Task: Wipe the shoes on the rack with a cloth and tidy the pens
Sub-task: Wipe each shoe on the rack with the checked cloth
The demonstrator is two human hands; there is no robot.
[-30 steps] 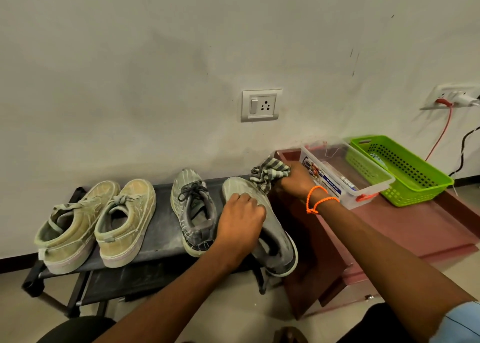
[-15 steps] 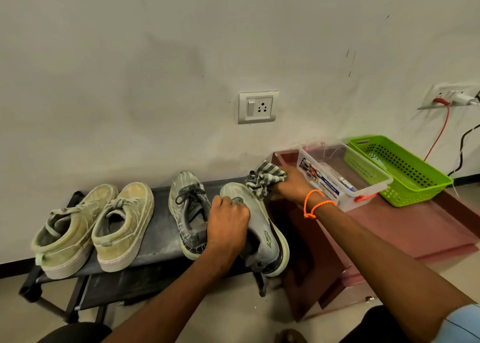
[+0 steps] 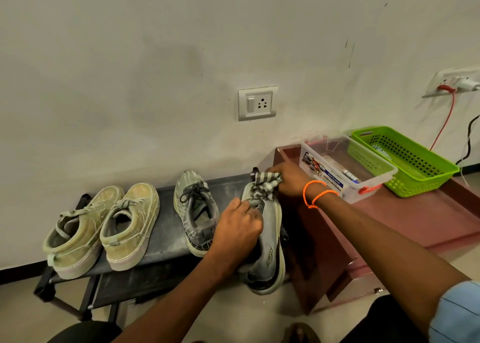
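Pulled onto the toe, striped cloth (image 3: pixel 267 184) — right grip (image 3: pixel 288 180) bunching it, left grip (image 3: pixel 240 228) clutching grey shoe (image 3: pixel 270 239).

Colours at the shoe rack: mostly grey, olive, maroon and one strong green.

The cloth (image 3: pixel 265 184) has grey and white stripes; the shoe (image 3: pixel 270 241) under it is grey with a pale sole and a dark patch at the heel, and its partner (image 3: pixel 196 210) is grey-green with dark grey laces. The two shoes on the left (image 3: pixel 104 228) are olive-beige with off-white soles. The rack (image 3: pixel 166 228) is black, with a dusty grey surface. The low table (image 3: pixel 415 213) is maroon. The box (image 3: pixel 345 166) is clear plastic with orange-red clips and a blue and white label; the basket (image 3: pixel 405 161) is bright green. On the right wrist are orange bands (image 3: pixel 318 193). The wall (image 3: pixel 155 57) is off-white, the cable (image 3: pixel 445 119) red.
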